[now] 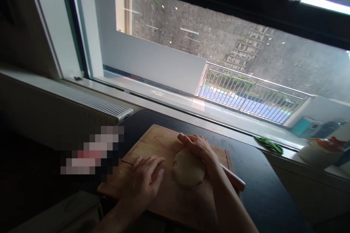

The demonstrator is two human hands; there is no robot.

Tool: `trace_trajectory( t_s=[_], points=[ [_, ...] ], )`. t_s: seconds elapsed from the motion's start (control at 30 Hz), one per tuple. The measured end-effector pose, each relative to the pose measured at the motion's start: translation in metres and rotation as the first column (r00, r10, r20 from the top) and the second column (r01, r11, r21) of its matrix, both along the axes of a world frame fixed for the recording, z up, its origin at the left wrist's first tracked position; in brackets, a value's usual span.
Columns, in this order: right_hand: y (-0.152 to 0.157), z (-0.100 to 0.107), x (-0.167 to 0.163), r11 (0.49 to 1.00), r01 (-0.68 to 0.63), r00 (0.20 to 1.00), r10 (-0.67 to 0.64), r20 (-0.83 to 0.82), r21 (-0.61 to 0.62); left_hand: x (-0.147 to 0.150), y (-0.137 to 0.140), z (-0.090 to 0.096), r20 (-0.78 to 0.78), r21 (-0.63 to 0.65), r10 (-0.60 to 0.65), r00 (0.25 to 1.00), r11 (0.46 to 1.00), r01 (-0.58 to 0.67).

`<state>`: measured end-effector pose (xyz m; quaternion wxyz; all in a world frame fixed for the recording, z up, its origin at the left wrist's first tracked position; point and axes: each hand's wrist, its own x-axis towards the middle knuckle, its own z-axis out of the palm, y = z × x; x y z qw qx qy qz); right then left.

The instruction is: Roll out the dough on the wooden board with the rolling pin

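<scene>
Dough sits as a pale lump on the wooden cutting board, right of its middle. Curled over the lump's far side, the right hand cups it. Left of the lump, the left hand lies open, palm flat on the board. Under the board is a dark tabletop; beyond it, a window, with a white radiator to the board's left.

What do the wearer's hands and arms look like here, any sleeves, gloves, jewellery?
Both are bare: the left hand and right hand wear no gloves, and no sleeves show on either forearm up to the frame edge. No rings, watch or markings can be made out in this dim light.
</scene>
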<state>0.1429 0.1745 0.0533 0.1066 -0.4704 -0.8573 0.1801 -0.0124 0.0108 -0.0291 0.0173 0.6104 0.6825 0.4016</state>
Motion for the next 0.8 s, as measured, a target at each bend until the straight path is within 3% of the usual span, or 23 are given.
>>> trace_trajectory(
  t_s=[0.13,0.23,0.4,0.53,0.63,0.8],
  points=[
    [-0.015,0.0,0.002,0.995,-0.097,0.99,0.093,-0.105,-0.033,-0.012,0.016,0.016,0.161,-0.051,-0.049,0.986,0.997,0.058],
    [-0.034,-0.006,0.009,0.995,-0.098,0.969,0.089,-0.228,-0.029,-0.023,0.037,0.022,0.337,-0.044,-0.047,0.94,0.997,0.065],
    [-0.046,-0.019,0.015,0.999,0.005,0.964,-0.019,-0.267,-0.051,-0.026,0.056,0.011,0.229,0.073,0.0,0.973,0.997,-0.017],
    [-0.027,-0.018,0.001,0.975,0.211,0.974,-0.203,-0.106,0.071,-0.025,0.054,0.005,0.25,0.118,-0.022,0.968,0.993,-0.008],
    [-0.028,-0.019,-0.012,0.955,0.246,0.968,-0.249,-0.003,0.167,-0.027,0.054,0.005,0.265,0.109,-0.012,0.964,0.994,-0.017],
    [-0.088,-0.039,-0.012,0.918,0.182,0.983,-0.183,-0.032,0.352,-0.028,0.055,0.005,0.283,0.068,-0.001,0.959,0.998,-0.019]
  ],
)
